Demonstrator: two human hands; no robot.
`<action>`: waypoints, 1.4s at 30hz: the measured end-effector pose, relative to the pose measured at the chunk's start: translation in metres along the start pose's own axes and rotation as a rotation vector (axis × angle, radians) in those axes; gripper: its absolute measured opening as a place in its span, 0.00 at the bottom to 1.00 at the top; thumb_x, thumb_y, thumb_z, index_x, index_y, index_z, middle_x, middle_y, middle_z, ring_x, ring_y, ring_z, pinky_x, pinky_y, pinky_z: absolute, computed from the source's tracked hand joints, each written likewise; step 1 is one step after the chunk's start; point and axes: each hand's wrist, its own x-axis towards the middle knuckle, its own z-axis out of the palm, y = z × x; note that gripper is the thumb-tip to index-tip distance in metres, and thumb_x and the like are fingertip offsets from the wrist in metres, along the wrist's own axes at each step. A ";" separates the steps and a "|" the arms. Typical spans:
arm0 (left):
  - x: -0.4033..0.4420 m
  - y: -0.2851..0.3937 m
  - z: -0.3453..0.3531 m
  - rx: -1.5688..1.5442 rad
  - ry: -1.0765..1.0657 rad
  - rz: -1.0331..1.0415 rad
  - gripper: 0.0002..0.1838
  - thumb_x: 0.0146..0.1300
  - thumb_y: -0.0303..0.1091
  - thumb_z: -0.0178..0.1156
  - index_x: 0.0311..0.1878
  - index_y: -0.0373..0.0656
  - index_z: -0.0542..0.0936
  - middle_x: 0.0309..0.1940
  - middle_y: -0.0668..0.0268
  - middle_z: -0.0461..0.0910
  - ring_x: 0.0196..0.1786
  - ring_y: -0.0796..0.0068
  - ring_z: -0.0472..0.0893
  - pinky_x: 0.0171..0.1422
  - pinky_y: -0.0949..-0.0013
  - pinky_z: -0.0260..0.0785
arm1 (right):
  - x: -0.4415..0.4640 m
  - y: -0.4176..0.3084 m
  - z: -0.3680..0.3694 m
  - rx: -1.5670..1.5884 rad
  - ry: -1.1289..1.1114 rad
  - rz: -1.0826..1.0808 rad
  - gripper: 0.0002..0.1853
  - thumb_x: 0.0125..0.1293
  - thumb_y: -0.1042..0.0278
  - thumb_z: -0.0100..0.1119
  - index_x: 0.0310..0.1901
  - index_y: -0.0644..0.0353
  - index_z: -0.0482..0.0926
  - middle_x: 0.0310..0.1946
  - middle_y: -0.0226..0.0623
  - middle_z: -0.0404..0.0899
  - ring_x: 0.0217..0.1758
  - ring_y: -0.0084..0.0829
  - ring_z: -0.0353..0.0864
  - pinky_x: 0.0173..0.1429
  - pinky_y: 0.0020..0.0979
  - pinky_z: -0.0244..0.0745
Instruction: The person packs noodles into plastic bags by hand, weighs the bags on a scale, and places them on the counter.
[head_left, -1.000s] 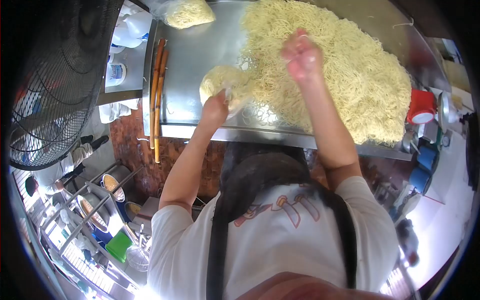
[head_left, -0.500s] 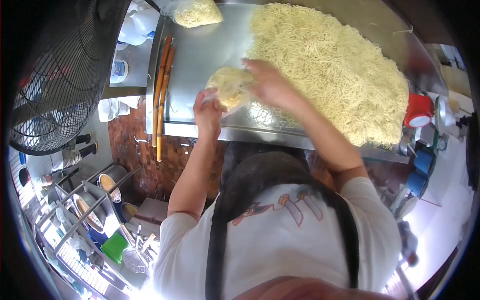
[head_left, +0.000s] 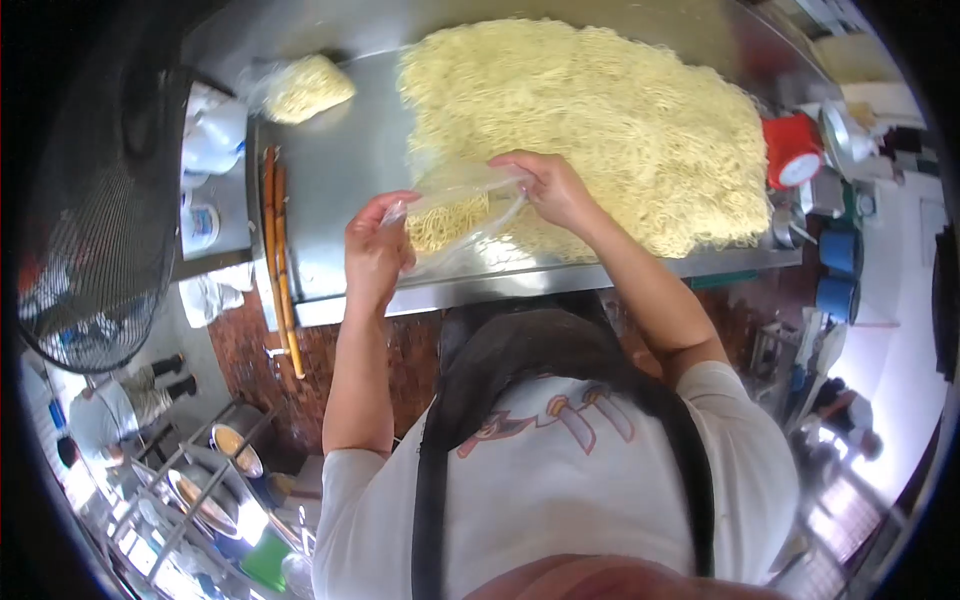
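Between my hands a clear plastic bag (head_left: 462, 236) is stretched, with noodles showing in or behind it at its lower left; I cannot tell which. My left hand (head_left: 378, 245) is closed on the bag's left edge. On the opposite edge my right hand (head_left: 552, 188) pinches the plastic. Just beyond, a wide heap of pale yellow noodles (head_left: 590, 130) covers much of the metal table (head_left: 350, 180). A filled bag of noodles (head_left: 308, 90) lies at the table's far left.
Two bamboo poles (head_left: 277, 260) lie across the table's left edge. A large fan (head_left: 95, 230) stands at left. A red scale (head_left: 792, 150) sits at the heap's right end. Other people appear at the lower left and lower right. Pots on a rack (head_left: 205, 500) stand below left.
My hands have moved apart, and the bag, bunched around noodles before, is now spread between them. The camera view has shifted, so the table appears lower and further left.
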 end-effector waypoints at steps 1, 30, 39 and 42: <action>0.001 0.004 0.012 0.030 -0.053 0.007 0.11 0.72 0.25 0.52 0.51 0.37 0.81 0.17 0.78 0.64 0.17 0.88 0.60 0.20 0.75 0.54 | -0.015 -0.007 -0.021 0.057 0.051 0.012 0.20 0.64 0.87 0.50 0.51 0.55 0.84 0.42 0.35 0.86 0.38 0.28 0.83 0.42 0.29 0.77; 0.149 -0.051 0.952 0.838 -0.630 0.675 0.18 0.77 0.40 0.52 0.57 0.39 0.82 0.21 0.71 0.71 0.22 0.80 0.71 0.30 0.69 0.78 | -0.338 0.280 -0.776 -0.390 1.277 0.018 0.14 0.72 0.71 0.52 0.54 0.68 0.78 0.23 0.41 0.83 0.26 0.32 0.85 0.33 0.33 0.80; 0.125 -0.033 0.973 0.837 -0.574 0.694 0.18 0.77 0.39 0.50 0.55 0.34 0.80 0.30 0.58 0.82 0.18 0.69 0.79 0.24 0.66 0.75 | -0.365 0.246 -0.790 -0.469 1.328 -0.078 0.14 0.70 0.71 0.54 0.55 0.63 0.77 0.21 0.39 0.80 0.24 0.31 0.82 0.31 0.33 0.76; 0.113 -0.028 0.973 0.964 -0.473 0.630 0.20 0.76 0.43 0.53 0.54 0.34 0.80 0.31 0.60 0.82 0.19 0.70 0.78 0.24 0.66 0.75 | -0.362 0.241 -0.796 -0.404 1.358 -0.111 0.14 0.70 0.70 0.57 0.55 0.62 0.77 0.22 0.38 0.80 0.23 0.32 0.81 0.32 0.33 0.75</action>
